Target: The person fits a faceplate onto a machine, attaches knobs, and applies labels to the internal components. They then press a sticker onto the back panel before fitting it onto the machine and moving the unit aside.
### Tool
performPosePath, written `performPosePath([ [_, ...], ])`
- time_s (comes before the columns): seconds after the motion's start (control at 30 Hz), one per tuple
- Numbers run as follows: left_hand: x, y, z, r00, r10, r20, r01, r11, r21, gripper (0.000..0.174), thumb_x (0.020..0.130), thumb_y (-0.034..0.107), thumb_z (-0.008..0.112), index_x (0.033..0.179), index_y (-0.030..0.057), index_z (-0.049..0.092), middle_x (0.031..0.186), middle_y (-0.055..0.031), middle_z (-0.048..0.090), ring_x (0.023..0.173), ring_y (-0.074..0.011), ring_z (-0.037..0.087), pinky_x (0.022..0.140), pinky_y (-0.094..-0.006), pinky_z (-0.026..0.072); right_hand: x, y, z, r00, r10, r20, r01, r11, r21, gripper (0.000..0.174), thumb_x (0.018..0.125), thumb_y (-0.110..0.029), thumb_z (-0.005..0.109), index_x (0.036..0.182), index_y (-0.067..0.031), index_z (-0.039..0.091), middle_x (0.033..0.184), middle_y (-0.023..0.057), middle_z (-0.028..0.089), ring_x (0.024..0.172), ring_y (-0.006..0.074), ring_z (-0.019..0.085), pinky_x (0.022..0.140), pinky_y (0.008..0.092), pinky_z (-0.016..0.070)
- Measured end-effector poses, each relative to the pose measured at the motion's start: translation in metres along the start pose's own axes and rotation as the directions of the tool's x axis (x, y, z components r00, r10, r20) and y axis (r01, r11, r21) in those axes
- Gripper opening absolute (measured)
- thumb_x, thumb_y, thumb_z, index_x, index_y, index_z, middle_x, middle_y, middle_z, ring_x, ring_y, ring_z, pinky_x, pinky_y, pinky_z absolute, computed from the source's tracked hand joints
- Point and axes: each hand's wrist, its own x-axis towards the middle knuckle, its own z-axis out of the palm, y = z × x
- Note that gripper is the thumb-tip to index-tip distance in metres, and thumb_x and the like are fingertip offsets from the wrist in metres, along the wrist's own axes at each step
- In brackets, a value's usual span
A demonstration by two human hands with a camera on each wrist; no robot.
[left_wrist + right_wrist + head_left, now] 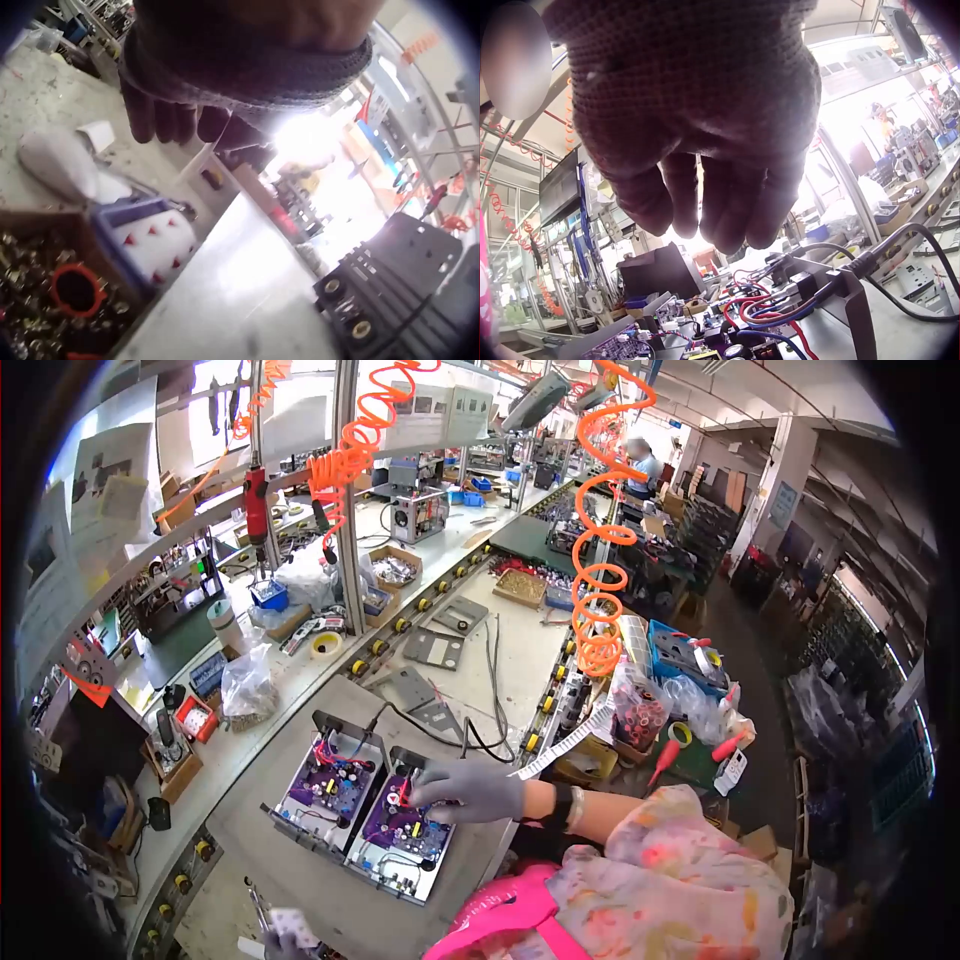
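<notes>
Two open metal housings with purple circuit boards (333, 785) (405, 828) lie side by side on the grey work surface. Over the right-hand one is the gloved right hand (468, 790), its fingertips near red wires; in the right wrist view this hand (697, 127) has its fingers pointing down, with nothing visible held. The gloved left hand (285, 945) is at the bottom edge of the head view, near a white item with reddish marks (290, 923). In the left wrist view its fingers (161, 120) hang loosely above a blue tray (135, 214) holding a white roll with red triangles.
A black cable (480, 738) curves behind the housings, with flat grey panels (433, 650) farther back. An orange coiled hose (600, 575) hangs at the right. A box of small metal parts (37, 300) stands beside the blue tray. Tools and bags (248, 685) line the left bench.
</notes>
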Motion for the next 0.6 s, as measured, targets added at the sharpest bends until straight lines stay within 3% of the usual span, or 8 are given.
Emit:
performPosePath([
  [0.07,-0.015,0.029,0.035,0.871,0.188,0.454,0.012,0.915,-0.402,0.022,0.081,0.013,0.056,0.097,-0.0012,0.059,0.081,-0.011,0.061,0.071,-0.0229,0.061,0.061,-0.0351,0.0496,0.022,-0.019,0.019,0.992,-0.123,-0.033,0.124,0.992,0.038,0.034,0.073,-0.011,0.068,0.106,-0.0087,0.062,0.102,0.0134,0.06,0.094,0.031,0.06,0.081,0.0376,0.0493],
  [0.1,-0.064,0.089,0.069,0.884,-0.065,0.462,0.262,0.888,-0.377,0.025,0.075,0.012,0.058,0.096,-0.0015,0.056,0.094,-0.0169,0.063,0.083,-0.0284,0.063,0.07,-0.0372,0.0526,0.03,-0.029,0.035,0.988,-0.156,-0.003,0.154,0.975,0.158,0.037,0.075,-0.012,0.069,0.11,-0.01,0.06,0.112,0.0118,0.059,0.105,0.0298,0.056,0.085,0.0382,0.0473],
  [0.17,-0.085,0.098,0.1,0.757,-0.141,0.638,0.467,0.8,-0.377,0.032,0.074,0.01,0.057,0.104,-0.0009,0.056,0.103,-0.0185,0.061,0.092,-0.0288,0.062,0.081,-0.0389,0.0532,0.035,-0.054,0.051,0.945,-0.317,0.084,0.3,0.939,0.166,0.057,0.07,-0.013,0.071,0.123,-0.0127,0.051,0.126,0.0153,0.051,0.116,0.0347,0.048,0.092,0.0447,0.0427],
  [0.27,-0.117,0.126,0.131,0.71,-0.082,0.7,0.551,0.683,-0.479,0.045,0.081,0.012,0.05,0.124,-0.0009,0.05,0.124,-0.016,0.053,0.115,-0.0286,0.052,0.094,-0.0393,0.0467,0.03,-0.057,0.075,0.894,-0.402,0.199,0.342,0.898,0.277,0.059,0.071,-0.013,0.07,0.125,-0.0072,0.049,0.123,0.0164,0.051,0.112,0.0349,0.05,0.09,0.0458,0.0427],
  [0.3,-0.119,0.125,0.136,0.705,-0.021,0.708,0.523,0.69,-0.5,0.043,0.086,0.018,0.049,0.124,-0.0022,0.049,0.126,-0.0148,0.052,0.118,-0.0273,0.05,0.097,-0.0392,0.0443,0.028,-0.058,0.075,0.935,-0.305,0.18,0.218,0.896,0.386,0.052,0.069,-0.019,0.072,0.116,-0.005,0.053,0.109,0.0141,0.056,0.105,0.0327,0.053,0.089,0.0444,0.0432],
  [0.4,-0.127,0.138,0.147,0.547,0.145,0.824,0.675,0.505,-0.537,0.045,0.089,0.025,0.049,0.125,-0.0029,0.048,0.127,-0.015,0.051,0.118,-0.0274,0.05,0.098,-0.0384,0.0435,0.023,-0.043,0.071,0.956,-0.259,0.135,0.199,0.917,0.345,0.051,0.075,-0.016,0.07,0.12,-0.0026,0.05,0.112,0.0175,0.053,0.103,0.0348,0.054,0.085,0.0392,0.0467],
  [0.53,-0.155,0.171,0.165,0.791,0.109,0.602,0.193,0.89,-0.414,0.034,0.091,0.018,0.053,0.118,-0.0029,0.055,0.117,-0.0115,0.058,0.106,-0.0198,0.056,0.089,-0.033,0.046,0.026,-0.038,0.055,0.979,0.006,0.206,-0.072,0.948,0.311,0.035,0.078,-0.018,0.068,0.107,-0.005,0.054,0.093,0.0133,0.061,0.083,0.0308,0.061,0.073,0.0397,0.0489],
  [0.6,-0.16,0.184,0.173,0.866,0.139,0.48,-0.025,0.971,-0.237,0.027,0.089,0.013,0.058,0.111,-0.0025,0.061,0.112,-0.0087,0.061,0.099,-0.0156,0.056,0.085,-0.0297,0.0456,0.027,-0.024,0.063,0.995,-0.047,0.084,0.008,0.91,0.414,0.024,0.082,-0.02,0.065,0.098,-0.0049,0.057,0.078,0.0127,0.062,0.072,0.0297,0.062,0.064,0.0375,0.0486],
])
